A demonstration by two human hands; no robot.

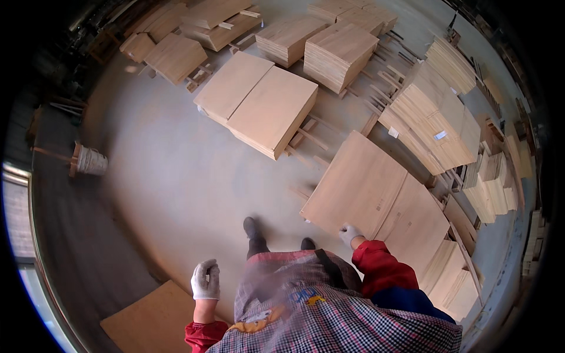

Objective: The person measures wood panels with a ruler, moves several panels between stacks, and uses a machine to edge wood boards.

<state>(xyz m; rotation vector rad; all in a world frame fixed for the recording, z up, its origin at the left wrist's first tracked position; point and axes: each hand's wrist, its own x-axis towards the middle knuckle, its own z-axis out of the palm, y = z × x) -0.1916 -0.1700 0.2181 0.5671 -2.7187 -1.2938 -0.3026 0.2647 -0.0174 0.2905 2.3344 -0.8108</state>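
Note:
My left hand (205, 280), in a white work glove, hangs at my left side. Its fingers are loosely bent and nothing shows in them. Below it lies part of a brown wooden panel (150, 322). My right hand (349, 234), gloved in white too, is over the near left part of a stack of wide plywood sheets (368, 182). Those fingers are curled in; whatever they may hold is hidden, and I cannot tell whether the hand touches the top sheet. A seam and small dark marks run across that stack.
Ahead stands a low board stack (276, 109) on wooden bearers (312, 136). More stacks (338, 53) fill the back, and taller ones (435, 120) line the right. A white bucket-like container (92, 161) is at left. My shoes (251, 227) are on the grey floor (159, 153).

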